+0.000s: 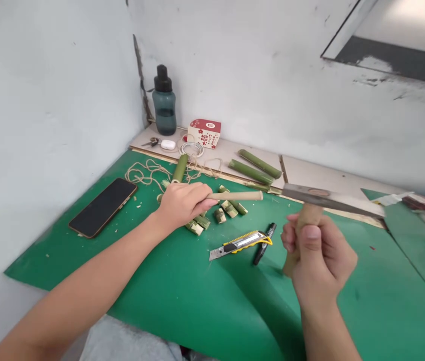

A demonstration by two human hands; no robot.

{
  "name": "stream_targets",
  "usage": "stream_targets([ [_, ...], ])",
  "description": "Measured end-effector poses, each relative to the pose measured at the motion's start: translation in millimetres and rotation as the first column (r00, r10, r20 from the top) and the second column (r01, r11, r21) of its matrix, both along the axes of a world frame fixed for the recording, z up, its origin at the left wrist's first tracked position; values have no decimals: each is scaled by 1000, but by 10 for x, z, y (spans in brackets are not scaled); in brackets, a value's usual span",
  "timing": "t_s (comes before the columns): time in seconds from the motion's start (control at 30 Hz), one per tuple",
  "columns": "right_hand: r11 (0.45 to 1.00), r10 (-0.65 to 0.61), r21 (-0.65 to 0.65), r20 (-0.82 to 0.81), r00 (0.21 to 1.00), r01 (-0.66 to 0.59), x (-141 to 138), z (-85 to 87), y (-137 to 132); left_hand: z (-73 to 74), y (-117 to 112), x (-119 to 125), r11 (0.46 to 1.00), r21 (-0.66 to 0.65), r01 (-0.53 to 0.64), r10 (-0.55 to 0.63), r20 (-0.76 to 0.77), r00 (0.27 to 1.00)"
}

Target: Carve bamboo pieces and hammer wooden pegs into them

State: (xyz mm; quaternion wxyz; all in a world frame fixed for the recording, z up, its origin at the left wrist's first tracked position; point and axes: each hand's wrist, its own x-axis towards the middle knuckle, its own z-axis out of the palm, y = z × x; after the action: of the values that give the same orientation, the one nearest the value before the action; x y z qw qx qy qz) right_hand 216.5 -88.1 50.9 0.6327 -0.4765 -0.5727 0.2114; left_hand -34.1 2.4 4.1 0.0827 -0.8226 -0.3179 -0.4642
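My left hand [185,203] is closed around a thin, pale wooden stick [238,196], whose free end points right. Under and beside that hand lie several short cut pieces of green bamboo-like stalk [230,208], and a longer green stalk piece [180,168] lies just behind it. My right hand [319,255] grips the wooden handle of a hammer [342,202], held raised above the table with its metal head on top. Between my hands, a yellow utility knife [240,243] with its blade out rests against a black marker [260,254].
A phone [103,207] lies left on the green table [197,296]. Along the back ledge are a water bottle [165,110], a red-and-white box [204,134], a white case [167,144], keys, a tape roll [192,149] and two green stalks [250,172]. Twine [140,175] trails nearby.
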Motion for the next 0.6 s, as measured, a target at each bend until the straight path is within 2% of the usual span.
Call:
stream_targets([
  [0.07,1000,-15,12,36,999,15,-7,-5,-21,-4,-2,-6,1000,-15,0,0,-2,1000],
  [0.2,997,-17,75,-74,997,22,-32,12,-29,-9,0,-23,1000,-17,-24,24,-4,1000],
  [0.27,1000,6,16,-70,998,-5,-23,7,-18,-16,0,-28,999,-26,-24,23,-7,1000],
  [0.33,997,15,-71,9,1000,-14,-3,-8,-8,-23,-1,-30,999,-48,-22,21,-19,1000],
  [0.4,995,-3,-96,63,998,9,12,-16,-3,-28,-2,-32,997,-71,-31,28,-33,999],
  [0.53,991,-61,112,-91,994,71,5,11,4,-37,3,-36,995,-79,-65,62,-40,997],
  [0.6,980,-87,169,-106,991,104,-1,16,-3,-44,9,-39,996,-65,-58,55,-44,997],
])
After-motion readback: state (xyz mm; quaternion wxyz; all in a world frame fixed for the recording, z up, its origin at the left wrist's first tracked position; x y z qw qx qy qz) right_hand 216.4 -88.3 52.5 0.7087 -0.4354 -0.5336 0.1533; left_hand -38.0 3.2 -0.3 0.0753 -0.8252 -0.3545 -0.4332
